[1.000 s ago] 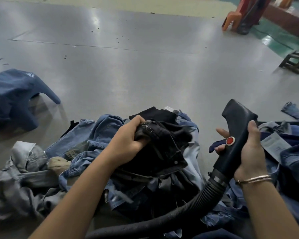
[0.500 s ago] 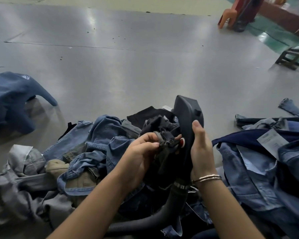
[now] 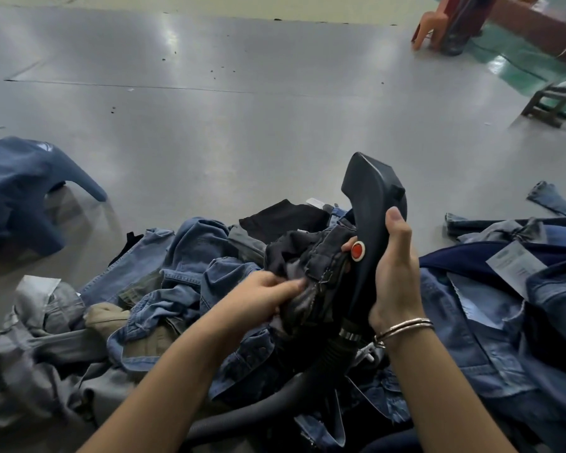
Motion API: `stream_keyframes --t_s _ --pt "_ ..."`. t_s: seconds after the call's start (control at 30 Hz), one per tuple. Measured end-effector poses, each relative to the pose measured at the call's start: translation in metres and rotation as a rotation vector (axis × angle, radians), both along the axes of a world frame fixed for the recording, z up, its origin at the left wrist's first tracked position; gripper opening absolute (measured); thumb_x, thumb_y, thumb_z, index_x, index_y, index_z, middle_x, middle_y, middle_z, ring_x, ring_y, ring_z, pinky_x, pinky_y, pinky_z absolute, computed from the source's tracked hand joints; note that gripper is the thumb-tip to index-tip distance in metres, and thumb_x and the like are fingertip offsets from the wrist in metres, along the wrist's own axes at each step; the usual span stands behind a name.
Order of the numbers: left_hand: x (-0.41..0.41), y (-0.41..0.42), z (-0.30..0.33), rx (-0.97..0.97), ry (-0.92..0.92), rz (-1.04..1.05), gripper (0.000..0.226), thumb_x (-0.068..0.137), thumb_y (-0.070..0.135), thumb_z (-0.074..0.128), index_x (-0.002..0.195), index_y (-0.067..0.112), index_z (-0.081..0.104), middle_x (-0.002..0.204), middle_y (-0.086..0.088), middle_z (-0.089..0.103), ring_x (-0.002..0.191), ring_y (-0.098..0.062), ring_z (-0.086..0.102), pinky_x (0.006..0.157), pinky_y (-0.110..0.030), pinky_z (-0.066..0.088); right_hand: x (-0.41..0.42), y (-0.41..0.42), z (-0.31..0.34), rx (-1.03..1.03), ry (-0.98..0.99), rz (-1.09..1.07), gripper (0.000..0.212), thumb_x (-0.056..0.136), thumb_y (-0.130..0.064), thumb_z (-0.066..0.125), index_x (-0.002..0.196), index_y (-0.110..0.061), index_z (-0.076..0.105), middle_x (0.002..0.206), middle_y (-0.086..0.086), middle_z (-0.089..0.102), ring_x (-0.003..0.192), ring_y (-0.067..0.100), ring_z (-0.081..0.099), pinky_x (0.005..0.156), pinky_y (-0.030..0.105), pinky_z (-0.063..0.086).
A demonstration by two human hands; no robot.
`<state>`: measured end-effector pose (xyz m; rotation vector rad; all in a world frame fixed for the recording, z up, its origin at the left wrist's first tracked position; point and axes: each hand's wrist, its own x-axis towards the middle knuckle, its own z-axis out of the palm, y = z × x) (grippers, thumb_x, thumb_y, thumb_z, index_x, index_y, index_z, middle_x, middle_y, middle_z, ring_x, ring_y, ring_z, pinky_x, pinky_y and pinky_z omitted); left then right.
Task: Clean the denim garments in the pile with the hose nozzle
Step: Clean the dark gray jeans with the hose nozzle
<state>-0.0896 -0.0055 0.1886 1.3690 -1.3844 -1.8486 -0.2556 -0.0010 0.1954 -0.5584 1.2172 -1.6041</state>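
We hold the hose nozzle (image 3: 373, 223) upright in our right hand (image 3: 394, 276), fingers wrapped round its handle, with a fingertip at the red button (image 3: 357, 250). Our left hand (image 3: 262, 295) pinches a fold of the dark denim garment (image 3: 311, 266), bunched against the left side of the nozzle, so cloth and tool touch between the two hands. The ribbed hose (image 3: 275, 403) runs down and away beneath the right wrist.

Our judgement is that the task is early to middling. This dark piece is the one in hand, and we cannot tell whether the nozzle is running. Below and to the left of the left-hand fingers lies the pile (image 3: 164, 289) of blue and grey denim, seemingly untreated. To the right of the right hand lies a heap of blue garments (image 3: 504, 305) bearing a paper tag (image 3: 513, 266), and one blue jacket (image 3: 23, 191) lies apart on the floor (image 3: 242, 109), well to the left; whether those are finished we cannot say.

Compared with half a second ago, the nozzle has shifted slightly rightward, and the left hand has dropped lower on the dark garment, taking a new fold. A second ago the hands were well apart; now they meet at the cloth.
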Motion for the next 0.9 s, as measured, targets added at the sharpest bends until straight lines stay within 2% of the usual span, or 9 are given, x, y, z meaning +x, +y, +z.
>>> stream_keyframes --t_s 0.1,0.2,0.23,0.37,0.47,0.63,0.7,0.8,0.9 --pt "-0.004 -0.002 0.0 -0.074 0.338 0.205 0.023 0.081 0.029 0.061 0.084 0.011 0.074 0.085 -0.002 0.075 0.076 -0.009 0.071 0.064 -0.015 0.052 -0.006 -0.001 -0.001 0.064 0.01 -0.007 0.057 0.074 -0.059 0.057 0.101 -0.01 0.065 0.077 0.01 0.063 0.062 0.019 0.061 0.057 0.03 0.05" --pt "-0.005 -0.001 0.003 0.02 0.584 0.164 0.022 0.078 0.031 0.066 0.095 0.023 0.076 0.104 -0.003 0.073 0.097 -0.014 0.069 0.074 -0.02 0.054 -0.006 -0.002 -0.003 0.095 0.018 0.008 0.059 0.074 -0.057 0.059 0.109 -0.011 0.067 0.088 0.008 0.069 0.08 0.024 0.067 0.073 0.039 0.055" --pt "-0.004 0.0 0.004 0.056 0.622 0.136 0.024 0.077 0.031 0.065 0.098 0.025 0.075 0.108 -0.003 0.072 0.101 -0.014 0.068 0.076 -0.021 0.054 -0.006 -0.003 -0.002 0.087 0.008 0.011 0.059 0.073 -0.058 0.06 0.109 -0.011 0.067 0.087 0.008 0.069 0.079 0.024 0.067 0.073 0.039 0.055" --pt "-0.003 0.001 -0.002 0.279 0.616 0.059 0.041 0.07 0.04 0.072 0.105 0.02 0.074 0.116 -0.009 0.069 0.105 -0.021 0.067 0.085 -0.033 0.056 -0.011 -0.003 0.007 0.015 -0.067 0.03 0.051 0.066 -0.065 0.061 0.086 -0.018 0.069 0.065 0.005 0.062 0.055 0.019 0.059 0.054 0.028 0.049" --pt "-0.003 0.001 -0.004 0.419 0.533 -0.053 0.057 0.063 0.056 0.072 0.11 0.023 0.073 0.122 -0.009 0.066 0.112 -0.025 0.063 0.093 -0.038 0.053 -0.012 -0.001 0.01 -0.019 -0.049 0.065 0.055 0.067 -0.066 0.06 0.087 -0.016 0.068 0.064 0.008 0.062 0.053 0.02 0.057 0.052 0.028 0.047" --pt "-0.003 0.001 0.0 0.126 0.307 -0.026 0.052 0.067 0.057 0.072 0.096 0.014 0.075 0.106 -0.01 0.072 0.102 -0.022 0.068 0.078 -0.023 0.055 -0.01 -0.001 0.007 0.032 -0.072 0.065 0.06 0.065 -0.065 0.062 0.093 -0.012 0.066 0.063 0.008 0.06 0.051 0.02 0.056 0.051 0.027 0.048" --pt "-0.005 0.002 0.001 0.095 0.387 0.015 0.05 0.077 0.053 0.063 0.101 0.01 0.074 0.111 -0.013 0.07 0.107 -0.024 0.066 0.082 -0.026 0.055 -0.014 -0.005 0.005 0.048 -0.102 0.067 0.061 0.069 -0.064 0.063 0.097 -0.01 0.064 0.06 0.007 0.058 0.048 0.018 0.054 0.047 0.025 0.047" --pt "-0.003 -0.002 0.003 0.22 0.714 0.095 0.052 0.091 0.043 0.046 0.123 0.006 0.063 0.128 -0.014 0.061 0.121 -0.025 0.057 0.098 -0.035 0.048 -0.023 -0.007 0.0 0.044 -0.05 0.034 0.051 0.081 -0.059 0.058 0.09 -0.009 0.062 0.055 0.005 0.056 0.043 0.018 0.051 0.045 0.024 0.047" --pt "0.006 -0.01 0.0 0.257 0.887 0.154 0.057 0.095 0.044 0.031 0.126 0.005 0.059 0.133 -0.014 0.057 0.124 -0.024 0.055 0.1 -0.035 0.048 -0.03 -0.001 0.001 0.012 -0.049 0.079 0.045 0.085 -0.058 0.055 0.083 -0.014 0.066 0.051 0.002 0.05 0.04 0.018 0.047 0.043 0.025 0.045"
